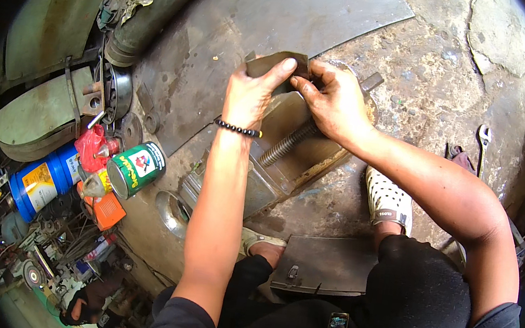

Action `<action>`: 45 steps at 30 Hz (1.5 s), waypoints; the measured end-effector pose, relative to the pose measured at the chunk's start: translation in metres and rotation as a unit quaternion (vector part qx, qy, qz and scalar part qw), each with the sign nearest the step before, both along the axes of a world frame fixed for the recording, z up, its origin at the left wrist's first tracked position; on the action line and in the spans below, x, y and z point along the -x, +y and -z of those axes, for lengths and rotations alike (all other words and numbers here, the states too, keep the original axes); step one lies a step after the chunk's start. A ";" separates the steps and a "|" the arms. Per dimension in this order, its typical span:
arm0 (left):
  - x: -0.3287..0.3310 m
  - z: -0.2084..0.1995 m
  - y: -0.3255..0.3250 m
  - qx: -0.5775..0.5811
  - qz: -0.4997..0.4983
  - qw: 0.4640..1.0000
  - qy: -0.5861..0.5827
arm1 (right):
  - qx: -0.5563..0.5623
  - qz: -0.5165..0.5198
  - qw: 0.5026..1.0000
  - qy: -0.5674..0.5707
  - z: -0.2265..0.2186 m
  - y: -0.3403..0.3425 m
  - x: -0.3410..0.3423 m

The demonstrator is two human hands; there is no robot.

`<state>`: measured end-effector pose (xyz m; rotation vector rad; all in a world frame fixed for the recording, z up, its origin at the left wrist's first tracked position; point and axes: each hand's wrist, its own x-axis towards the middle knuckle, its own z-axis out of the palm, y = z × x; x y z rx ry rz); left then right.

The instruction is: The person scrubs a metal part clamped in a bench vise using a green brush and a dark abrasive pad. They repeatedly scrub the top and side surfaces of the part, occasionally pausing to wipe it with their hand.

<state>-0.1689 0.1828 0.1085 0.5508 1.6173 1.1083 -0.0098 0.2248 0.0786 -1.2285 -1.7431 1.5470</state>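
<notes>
My left hand (252,91) grips a thin, curved grey-brown sheet piece (277,64), its thumb pressed flat on the near face. At the sheet's right edge my right hand (340,105) is closed, thumb and fingers pinched against it. Whether the sheet is metal or abrasive paper I cannot tell. Both hands are above a large steel vise (262,193), whose threaded screw (287,144) runs between its side rails. The far end of the vise is partly hidden behind my hands.
A large flat metal sheet (254,7) lies on the floor beyond. An adjustable wrench (483,147) rests at the right. On the left stand a green can (137,170), a blue bucket (40,184) and a big pipe (163,10). A dark metal box (326,262) sits between my feet.
</notes>
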 end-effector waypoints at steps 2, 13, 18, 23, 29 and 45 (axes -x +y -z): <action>0.014 -0.002 0.008 0.010 0.051 0.998 0.043 | -0.081 -0.049 0.995 -0.034 0.004 0.012 -0.003; 0.058 0.059 0.001 0.166 0.410 0.848 0.293 | -0.307 0.004 0.903 -0.300 0.067 0.039 -0.029; 0.044 0.061 0.016 0.194 0.496 0.717 0.450 | -0.291 0.007 0.915 -0.278 0.071 0.034 -0.029; 0.025 0.057 0.012 0.174 0.527 0.672 0.490 | -0.300 0.005 0.913 -0.276 0.069 0.037 -0.031; 0.005 0.049 -0.019 0.098 0.402 0.709 0.571 | -0.270 -0.007 0.914 -0.304 0.064 0.035 -0.026; 0.022 0.061 -0.015 0.139 0.437 0.751 0.474 | -0.145 0.047 0.900 -0.408 0.059 0.046 -0.004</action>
